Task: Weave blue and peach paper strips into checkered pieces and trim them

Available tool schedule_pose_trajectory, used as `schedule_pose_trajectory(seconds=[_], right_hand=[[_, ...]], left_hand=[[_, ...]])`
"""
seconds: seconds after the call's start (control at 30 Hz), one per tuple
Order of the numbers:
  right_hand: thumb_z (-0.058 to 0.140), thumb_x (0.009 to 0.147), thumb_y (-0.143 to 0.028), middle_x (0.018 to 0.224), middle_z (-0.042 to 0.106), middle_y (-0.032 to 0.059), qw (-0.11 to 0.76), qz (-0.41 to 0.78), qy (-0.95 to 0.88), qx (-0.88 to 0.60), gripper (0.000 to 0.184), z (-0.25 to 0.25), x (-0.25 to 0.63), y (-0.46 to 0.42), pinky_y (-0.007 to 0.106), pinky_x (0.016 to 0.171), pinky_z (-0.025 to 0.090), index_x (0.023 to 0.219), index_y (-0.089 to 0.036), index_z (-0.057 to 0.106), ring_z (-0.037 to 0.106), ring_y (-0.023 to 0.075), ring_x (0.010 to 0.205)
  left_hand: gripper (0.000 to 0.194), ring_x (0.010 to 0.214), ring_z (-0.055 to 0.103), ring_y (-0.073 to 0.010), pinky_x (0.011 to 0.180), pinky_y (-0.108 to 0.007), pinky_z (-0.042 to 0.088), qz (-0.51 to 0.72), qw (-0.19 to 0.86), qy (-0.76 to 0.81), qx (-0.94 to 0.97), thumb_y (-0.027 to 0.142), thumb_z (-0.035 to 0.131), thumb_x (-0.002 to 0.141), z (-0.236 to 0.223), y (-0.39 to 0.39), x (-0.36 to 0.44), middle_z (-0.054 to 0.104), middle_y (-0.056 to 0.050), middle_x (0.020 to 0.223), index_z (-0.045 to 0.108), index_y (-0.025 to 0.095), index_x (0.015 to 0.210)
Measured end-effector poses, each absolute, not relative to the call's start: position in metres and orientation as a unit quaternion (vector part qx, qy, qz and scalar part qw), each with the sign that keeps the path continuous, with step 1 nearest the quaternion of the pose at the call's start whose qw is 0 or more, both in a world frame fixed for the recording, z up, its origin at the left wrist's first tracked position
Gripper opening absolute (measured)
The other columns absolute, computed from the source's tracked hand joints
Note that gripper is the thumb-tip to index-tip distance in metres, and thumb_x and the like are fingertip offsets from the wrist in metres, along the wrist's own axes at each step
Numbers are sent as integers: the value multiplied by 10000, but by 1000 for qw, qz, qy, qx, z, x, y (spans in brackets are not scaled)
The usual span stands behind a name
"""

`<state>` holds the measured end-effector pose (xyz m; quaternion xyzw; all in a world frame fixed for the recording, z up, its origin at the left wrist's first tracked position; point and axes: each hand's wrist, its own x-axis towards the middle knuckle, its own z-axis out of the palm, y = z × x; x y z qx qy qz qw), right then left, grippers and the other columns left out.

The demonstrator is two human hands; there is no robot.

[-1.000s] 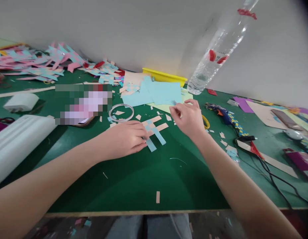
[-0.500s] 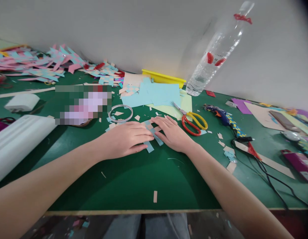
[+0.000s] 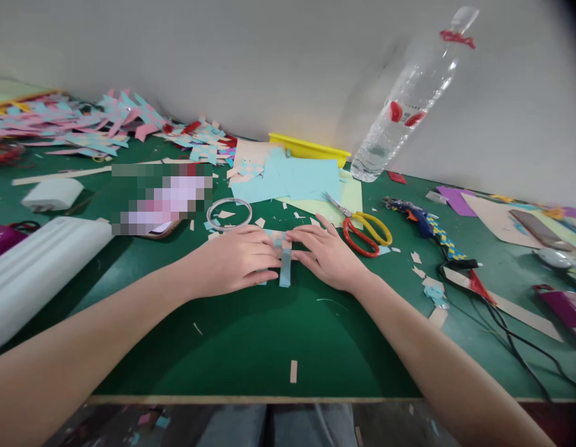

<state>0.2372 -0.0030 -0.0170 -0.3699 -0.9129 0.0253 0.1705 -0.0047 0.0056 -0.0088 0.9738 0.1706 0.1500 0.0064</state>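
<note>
A small weave of blue and peach paper strips (image 3: 285, 267) lies on the green table (image 3: 251, 335), mostly covered by my hands. My left hand (image 3: 236, 257) rests flat on its left side with fingers stretched toward the middle. My right hand (image 3: 328, 253) lies flat on its right side, fingertips almost meeting the left ones. One blue strip sticks out toward me between the two hands. Red and yellow scissors (image 3: 362, 226) lie just right of my right hand.
Blue paper sheets (image 3: 297, 177), a yellow tray (image 3: 309, 148) and a tilted clear bottle (image 3: 404, 105) stand behind. A tape ring (image 3: 229, 213) lies near my left hand. Woven pieces pile at far left (image 3: 83, 121); a glue gun (image 3: 416, 214), cables and scraps lie right. A white roll (image 3: 41, 267) lies left.
My right hand left the scissors by the blue sheets and came down flat onto the weave. The weave has turned, so a blue strip now points toward me.
</note>
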Motion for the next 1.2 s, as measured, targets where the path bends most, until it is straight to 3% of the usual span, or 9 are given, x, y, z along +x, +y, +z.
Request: schedule_pose_trajectory(seconds=[0.37,0.63,0.87,0.97,1.2], right_hand=[[434,960,-326,906,718,20,238,-6,-920,-312,258,-14,237,-12,529,1168,169,1079,-192,618,631,170,963],[398,971,-331,1057,706,32,222,15,-910,-349,264,-13,237,-12,546,1166,165,1099,-221,601,623,186,1044],[393,974,-349,1014,720,25,219,20,-899,-379,277,-15,238,-10,559,1168,142,1101,-215,599,632,193,1048],[396,973,-353,1003,722,24,228,14,-893,-388,272,-15,239,-10,552,1172,137,1082,-215,604,637,189,1034],[400,971,-345,1046,708,33,241,8,-883,-403,244,-17,237,-9,549,1170,134,1067,-217,584,633,194,1031]], left_hand=[[352,825,613,-188,973,-383,336,173,-20,214,961,340,395,982,-6,10,-10,718,-40,828,687,182,867],[276,753,610,-195,871,-381,402,234,-67,362,900,308,437,934,-5,16,-21,686,-17,745,638,219,767],[208,851,613,-280,797,-442,415,226,-106,462,851,366,521,873,-21,30,-37,706,-62,839,655,212,911],[201,812,600,-270,754,-412,407,207,-125,454,858,402,565,838,-27,34,-40,696,-57,825,653,222,856],[260,660,554,-205,762,-394,366,229,-76,456,857,287,542,851,-24,34,-38,605,5,572,579,222,602]])
